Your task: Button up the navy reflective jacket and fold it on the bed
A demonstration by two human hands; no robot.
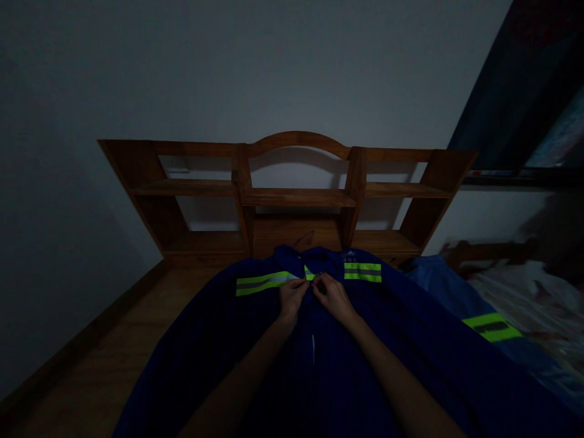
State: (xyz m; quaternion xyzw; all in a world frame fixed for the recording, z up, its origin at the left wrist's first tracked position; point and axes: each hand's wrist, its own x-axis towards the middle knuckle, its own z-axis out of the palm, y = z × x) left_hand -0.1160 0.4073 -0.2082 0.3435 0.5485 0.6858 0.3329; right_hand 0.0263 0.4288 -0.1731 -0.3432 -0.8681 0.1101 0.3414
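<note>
Jacket (pixel 255 359) front pinched between both hands' fingers (pixel 305 286), chest-high.

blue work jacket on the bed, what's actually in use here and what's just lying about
In use:
blue work jacket
left hand
right hand
Both hands pinch its front, by the reflective stripes.

Lying about:
wooden headboard shelf
second blue garment

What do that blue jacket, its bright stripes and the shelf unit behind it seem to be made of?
Blue jacket: matte woven cloth, seemingly; it drapes.
Bright stripes: probably reflective tape, yellow-green with a grey band.
Shelf unit: brown wood, smooth finish.
</note>
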